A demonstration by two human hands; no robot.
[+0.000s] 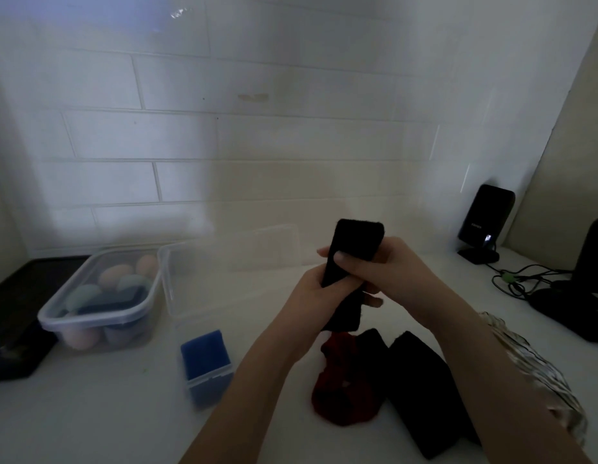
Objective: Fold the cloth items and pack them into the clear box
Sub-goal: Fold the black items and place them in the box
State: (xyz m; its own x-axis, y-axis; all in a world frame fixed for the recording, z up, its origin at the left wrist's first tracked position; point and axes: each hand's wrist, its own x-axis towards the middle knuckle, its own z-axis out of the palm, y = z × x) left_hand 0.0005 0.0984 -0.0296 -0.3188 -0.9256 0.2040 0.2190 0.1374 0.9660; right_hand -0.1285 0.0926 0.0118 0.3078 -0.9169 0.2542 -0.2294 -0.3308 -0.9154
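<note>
Both hands hold a black cloth up above the white counter, close together and touching it from either side. The left hand grips the lower part, its fingers curled round the fabric, while the right hand pinches the upper part, with the thumb pressed on the front face. The cloth stands nearly upright, its top edge square and free above the right hand, and its bottom end hangs out below the left hand. Under the hands, on the counter, lie a crumpled red cloth and, just beside it on the right, a flat black cloth strip. The clear box sits open behind and left of the hands, well apart from the held cloth; nothing can be made out inside it. Touching its left side is a lidded tub with pastel egg-shaped things in it. A small blue case stands in front of the clear box. At the far right a black stand leans by the tiled wall, with cables next to it.
</note>
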